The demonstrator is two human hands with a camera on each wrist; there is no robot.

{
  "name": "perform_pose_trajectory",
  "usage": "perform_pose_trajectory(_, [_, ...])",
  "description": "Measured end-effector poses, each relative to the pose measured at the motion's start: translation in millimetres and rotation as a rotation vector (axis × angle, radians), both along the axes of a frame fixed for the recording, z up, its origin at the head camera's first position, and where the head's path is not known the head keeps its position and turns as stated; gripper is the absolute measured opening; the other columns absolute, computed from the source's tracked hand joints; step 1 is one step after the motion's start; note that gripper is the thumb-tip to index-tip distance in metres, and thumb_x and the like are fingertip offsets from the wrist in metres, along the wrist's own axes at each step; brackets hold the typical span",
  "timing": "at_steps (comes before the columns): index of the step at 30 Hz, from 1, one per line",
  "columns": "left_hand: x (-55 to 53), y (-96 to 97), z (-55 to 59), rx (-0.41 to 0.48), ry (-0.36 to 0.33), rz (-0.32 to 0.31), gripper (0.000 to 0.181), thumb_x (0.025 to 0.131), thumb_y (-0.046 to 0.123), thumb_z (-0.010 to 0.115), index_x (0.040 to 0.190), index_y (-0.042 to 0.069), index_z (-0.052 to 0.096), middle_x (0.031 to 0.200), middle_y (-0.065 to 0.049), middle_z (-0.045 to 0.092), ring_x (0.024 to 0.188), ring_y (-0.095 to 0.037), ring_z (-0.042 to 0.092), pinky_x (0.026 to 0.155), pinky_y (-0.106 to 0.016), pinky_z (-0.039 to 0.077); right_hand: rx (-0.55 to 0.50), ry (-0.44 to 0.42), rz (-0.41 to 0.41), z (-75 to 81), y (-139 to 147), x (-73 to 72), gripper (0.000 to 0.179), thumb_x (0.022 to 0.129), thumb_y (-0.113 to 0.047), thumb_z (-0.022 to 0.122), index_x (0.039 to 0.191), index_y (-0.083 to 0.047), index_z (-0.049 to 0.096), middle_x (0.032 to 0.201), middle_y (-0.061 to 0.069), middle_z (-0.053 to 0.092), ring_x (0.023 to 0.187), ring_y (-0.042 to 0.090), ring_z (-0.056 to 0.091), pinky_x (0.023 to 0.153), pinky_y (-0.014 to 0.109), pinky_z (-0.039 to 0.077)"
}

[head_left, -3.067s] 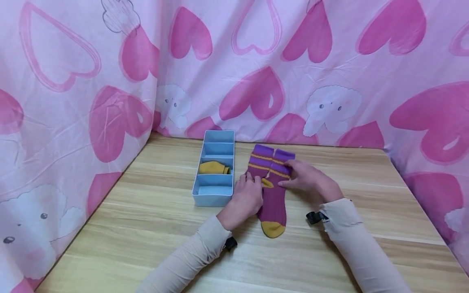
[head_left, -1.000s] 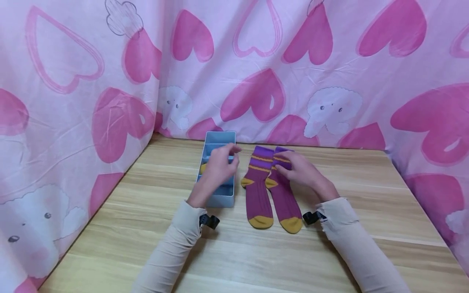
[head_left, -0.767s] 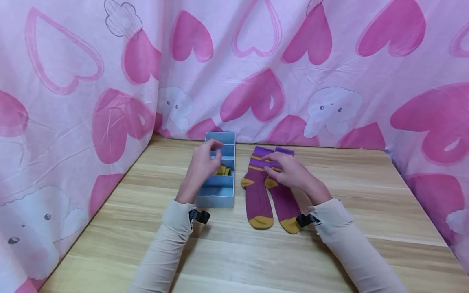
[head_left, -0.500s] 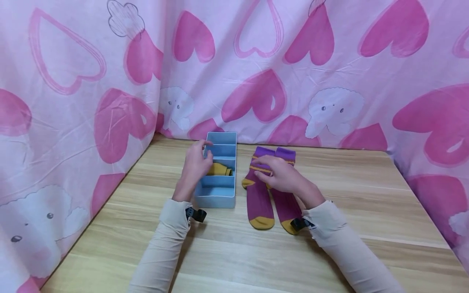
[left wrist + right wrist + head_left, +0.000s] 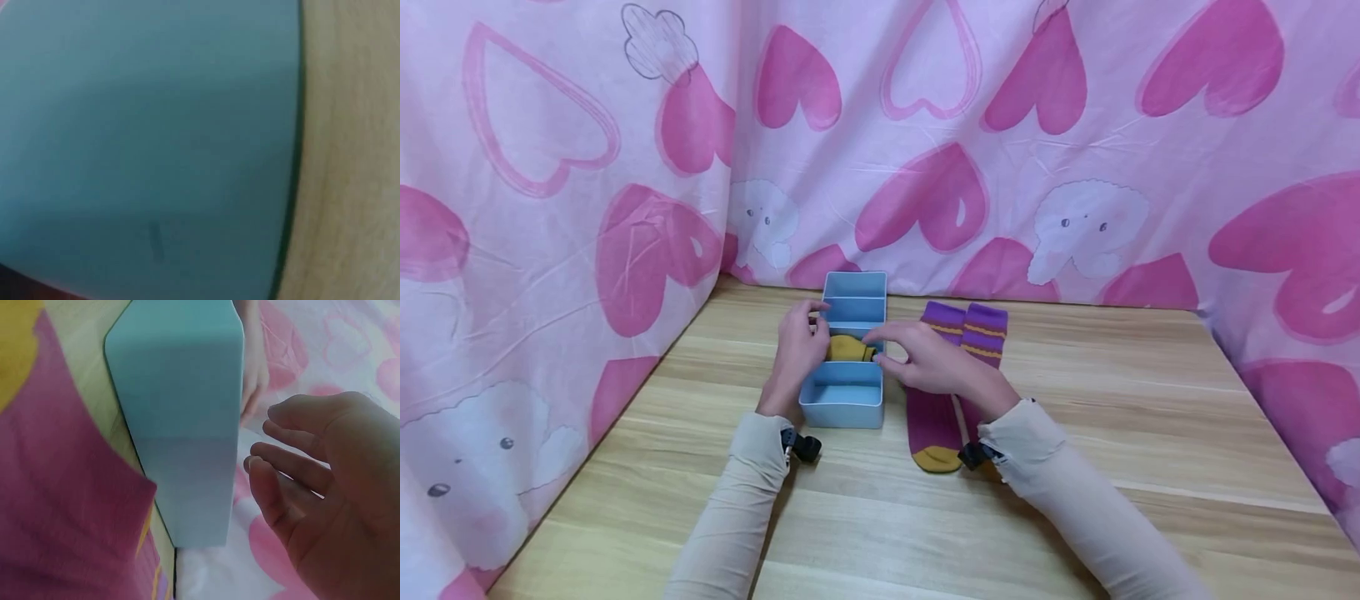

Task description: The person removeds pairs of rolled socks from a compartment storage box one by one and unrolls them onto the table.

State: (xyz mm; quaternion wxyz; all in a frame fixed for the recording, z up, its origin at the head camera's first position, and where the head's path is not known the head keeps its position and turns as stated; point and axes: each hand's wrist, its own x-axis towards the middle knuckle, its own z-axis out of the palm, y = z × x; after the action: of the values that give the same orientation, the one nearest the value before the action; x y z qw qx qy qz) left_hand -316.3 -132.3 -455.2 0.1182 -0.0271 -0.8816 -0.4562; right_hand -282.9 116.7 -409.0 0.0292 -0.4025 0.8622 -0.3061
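A light blue box (image 5: pixel 842 416) with several compartments stands on the table. Inside one middle compartment lies a folded mustard-yellow bundle (image 5: pixel 847 347), apparently a sock. My left hand (image 5: pixel 797 350) is at the box's left side, fingertips by the rim with fingers bent loosely. From the right, my right hand (image 5: pixel 925 358) reaches over the right rim, its thumb and fingers apart near the bundle's end. Beneath that arm lie two flat maroon socks, the left sock (image 5: pixel 931 421) and the right sock (image 5: pixel 985 340), with purple striped cuffs; my hand and wrist cover parts of both.
The wooden table (image 5: pixel 850 508) spreads in front and to both sides. A pink heart-patterned curtain (image 5: pixel 917 50) hangs behind and at the sides. A black wrist camera (image 5: pixel 972 456) sits over the right sock's toe in the head view.
Earlier both hands were at the socks, which then came to lie side by side. The left hand moved to the box's left side; the right hand has now moved left from the socks to the box.
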Motion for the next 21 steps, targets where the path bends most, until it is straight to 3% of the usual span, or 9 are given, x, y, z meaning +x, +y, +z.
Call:
perform_pose_trajectory(2, [-1.5, 3.8, -1.1, 0.012, -0.003, -0.005, 0.032, 0.112, 0.014, 0.051, 0.139, 0.006, 0.064, 0.148, -0.015, 0.060, 0.126, -0.036, 0.063, 0.109, -0.053, 0.058, 0.047, 0.023, -0.004, 1.5, -5.2, -2.6, 0.039, 0.109, -0.021, 0.065, 0.144, -0.005, 0.067, 0.144, 0.010, 0.071, 0.134, 0.028, 0.068, 0.112, 0.046, 0.057])
perform_pose_trajectory(5, [-2.6, 6.8, -1.9, 0.023, -0.026, -0.011, 0.033, 0.112, 0.017, 0.049, 0.141, 0.008, 0.063, 0.150, -0.014, 0.059, 0.127, -0.035, 0.063, 0.110, -0.054, 0.057, 0.131, 0.048, -0.034, 2.6, -13.9, -6.2, 0.039, 0.110, -0.024, 0.063, 0.144, -0.005, 0.067, 0.141, 0.009, 0.073, 0.129, 0.026, 0.070, 0.111, 0.044, 0.058])
perform_pose_trajectory(10, [-0.9, 5.7, -2.9, 0.041, -0.072, -0.007, 0.034, 0.113, 0.019, 0.047, 0.143, 0.011, 0.061, 0.152, -0.013, 0.058, 0.128, -0.035, 0.062, 0.111, -0.055, 0.056, 0.263, 0.083, -0.095, 3.9, -30.7, -12.4, 0.036, 0.113, -0.029, 0.058, 0.140, -0.010, 0.071, 0.115, 0.003, 0.078, 0.099, 0.016, 0.072, 0.094, 0.036, 0.062])
perform_pose_trajectory(15, [0.0, 2.3, -2.4, 0.036, -0.082, -0.019, 0.035, 0.113, 0.020, 0.047, 0.144, 0.010, 0.060, 0.154, -0.015, 0.056, 0.130, -0.037, 0.062, 0.113, -0.057, 0.055, 0.358, 0.065, -0.119, 13.0, -45.7, -19.3, 0.027, 0.113, -0.028, 0.058, 0.124, -0.015, 0.079, 0.086, -0.001, 0.069, 0.077, 0.015, 0.064, 0.076, 0.030, 0.057])
perform_pose_trajectory(18, [0.6, -0.3, -1.2, 0.028, -0.083, -0.025, 0.035, 0.113, 0.019, 0.047, 0.145, 0.009, 0.059, 0.155, -0.015, 0.056, 0.131, -0.038, 0.061, 0.114, -0.057, 0.054, 0.378, 0.031, -0.101, 17.2, -52.4, -25.2, 0.021, 0.111, -0.025, 0.062, 0.118, -0.016, 0.080, 0.084, -0.001, 0.068, 0.076, 0.015, 0.064, 0.075, 0.027, 0.056])
perform_pose_trajectory(21, [-0.3, -1.9, -0.5, 0.018, -0.086, -0.029, 0.036, 0.113, 0.019, 0.046, 0.145, 0.008, 0.059, 0.155, -0.016, 0.055, 0.132, -0.038, 0.060, 0.114, -0.057, 0.054, 0.413, 0.013, -0.097, 19.9, -58.1, -32.2, 0.022, 0.107, -0.029, 0.070, 0.121, -0.016, 0.081, 0.094, -0.002, 0.076, 0.080, 0.013, 0.068, 0.080, 0.024, 0.060])
